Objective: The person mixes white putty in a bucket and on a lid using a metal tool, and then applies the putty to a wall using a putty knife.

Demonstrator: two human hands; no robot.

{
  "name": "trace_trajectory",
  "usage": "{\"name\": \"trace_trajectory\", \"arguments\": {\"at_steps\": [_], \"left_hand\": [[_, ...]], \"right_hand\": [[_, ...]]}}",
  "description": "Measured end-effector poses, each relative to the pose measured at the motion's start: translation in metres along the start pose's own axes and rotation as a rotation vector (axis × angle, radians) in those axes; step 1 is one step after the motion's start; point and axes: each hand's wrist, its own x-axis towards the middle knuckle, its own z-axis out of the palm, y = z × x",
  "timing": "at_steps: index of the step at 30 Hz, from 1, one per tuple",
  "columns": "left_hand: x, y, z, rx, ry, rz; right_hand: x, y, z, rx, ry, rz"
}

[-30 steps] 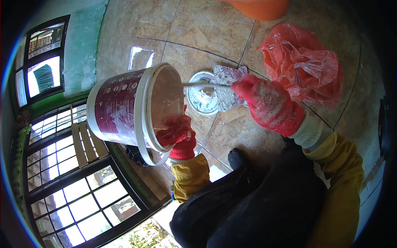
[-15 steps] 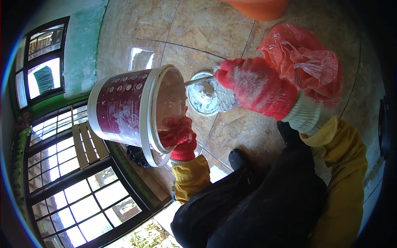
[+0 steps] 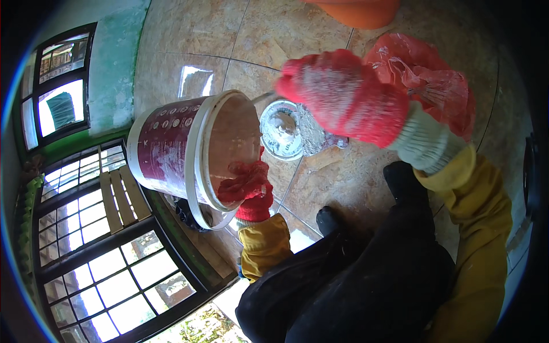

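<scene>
My left hand (image 3: 246, 188), in a red glove, grips the rim of a white plastic bucket (image 3: 168, 137) with a dark red label. The bucket is tilted on its side, its mouth facing right. My right hand (image 3: 343, 94), in a dusty red glove, is closed around a tool with a flat metal shaft (image 3: 262, 98), whose far end is at the bucket's mouth. The glove hides the handle, so the kind of tool does not show. Below lies a round white lid (image 3: 274, 150) with pale paste on it, next to a grey powdery heap (image 3: 311, 134).
A crumpled red plastic bag (image 3: 440, 86) lies on the tiled floor (image 3: 274, 34) beyond my right wrist. An orange container (image 3: 363, 12) stands at the far edge. Wooden slats (image 3: 123, 197) and gridded windows (image 3: 114, 274) are on the left. My dark-clothed legs (image 3: 366, 274) are below.
My right hand has risen and moved slightly left with the tool, baring more of the grey heap. The bucket has shifted a little to the right in my left hand.
</scene>
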Motion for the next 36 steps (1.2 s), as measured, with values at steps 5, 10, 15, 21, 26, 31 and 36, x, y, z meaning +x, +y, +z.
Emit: {"name": "trace_trajectory", "arguments": {"at_steps": [5,10,15,21,26,31,36], "left_hand": [[0.040,-0.021,-0.039,0.169,0.109,-0.092],[0.028,-0.020,-0.030,0.023,0.009,-0.023],[0.024,-0.026,-0.020,0.330,0.107,0.216],[0.028,-0.035,-0.036,0.085,-0.130,0.060],[-0.005,0.004,0.007,0.454,-0.126,0.297],[-0.002,0.009,-0.010,-0.889,-0.326,-0.348],[0.028,-0.024,-0.043,0.161,-0.237,0.092]], "right_hand": [[0.026,-0.020,0.027,-0.301,0.091,0.020],[0.014,-0.003,0.018,-0.190,-0.013,-0.052],[0.018,-0.019,0.013,-0.268,0.082,-0.023],[0.015,-0.010,0.009,-0.187,-0.059,-0.029],[-0.039,-0.038,0.012,0.301,-0.008,0.062],[-0.056,-0.085,0.049,0.670,-0.163,0.275],[-0.073,-0.081,0.067,0.614,-0.031,0.414]]}}
